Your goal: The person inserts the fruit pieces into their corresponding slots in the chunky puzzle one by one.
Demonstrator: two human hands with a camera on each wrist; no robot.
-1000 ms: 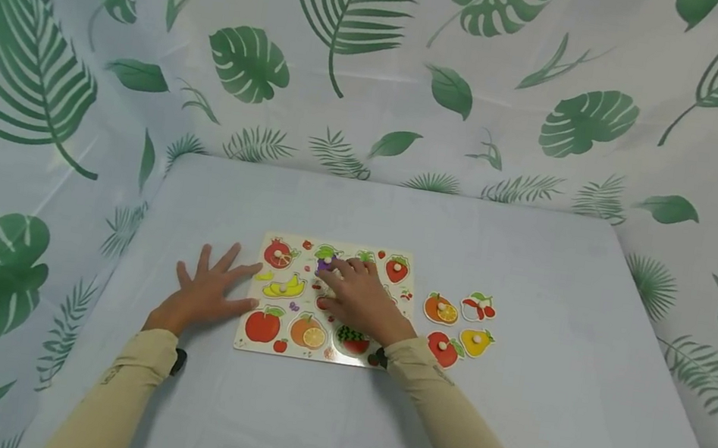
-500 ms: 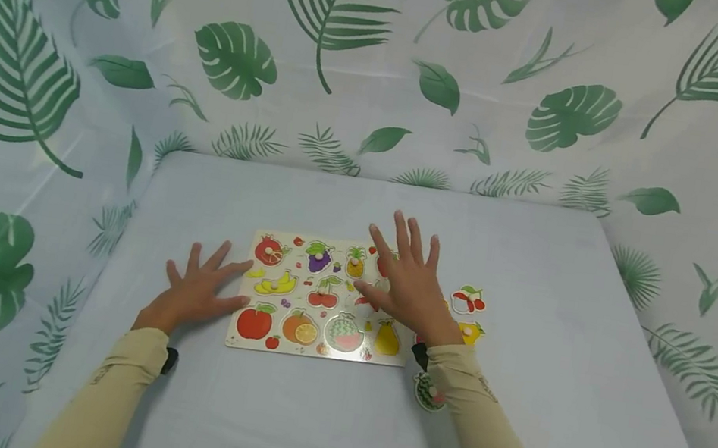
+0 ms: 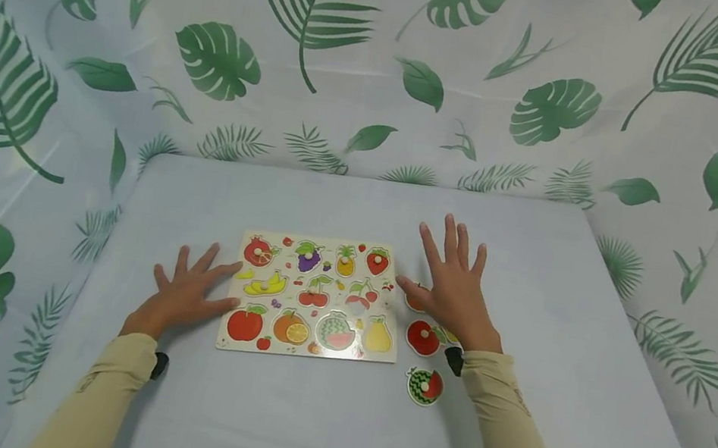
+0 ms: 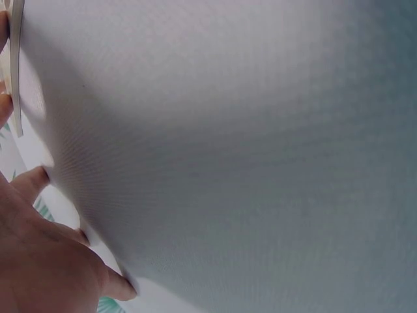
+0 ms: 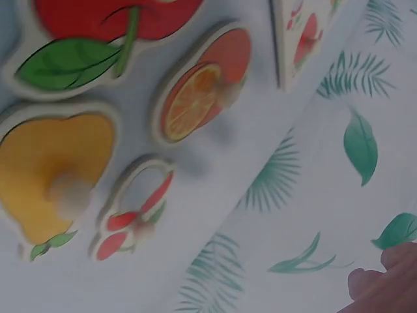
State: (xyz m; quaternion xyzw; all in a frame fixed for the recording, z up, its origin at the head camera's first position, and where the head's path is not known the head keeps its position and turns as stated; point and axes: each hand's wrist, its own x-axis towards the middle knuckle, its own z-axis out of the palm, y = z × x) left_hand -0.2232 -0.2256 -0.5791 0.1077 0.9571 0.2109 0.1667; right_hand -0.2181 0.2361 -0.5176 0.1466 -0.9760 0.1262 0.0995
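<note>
- Leaf-printed cloth (image 3: 346, 69) is rising behind and beside the white tabletop (image 3: 276, 419).
- Fruit board (image 3: 290, 298) is lying flat, its left edge meeting the left hand, its right edge just beside the right thumb.
- Left sleeve (image 3: 101, 394) and right sleeve (image 3: 509, 429) are both bearing small dark marks near the cuff; too small to read.
- Right hand (image 3: 458, 299) is spreading its fingers palm down, right of the board, partly covering loose pieces; contact with the table, cannot tell.
- Left hand (image 3: 183, 295) is spreading too, thumb and index finger touching the board's edge, the other fingertips resting on the tabletop.
- Red apple piece (image 3: 423, 338) is lying near the right wrist, between board and cuff.
- Watermelon piece (image 3: 424, 386) is lying nearer the person, clear of the right hand.
- Pear piece (image 5: 55, 176), orange piece (image 5: 202, 98) and cherry piece (image 5: 133, 218) are lying close together, showing below the right wrist's camera.
</note>
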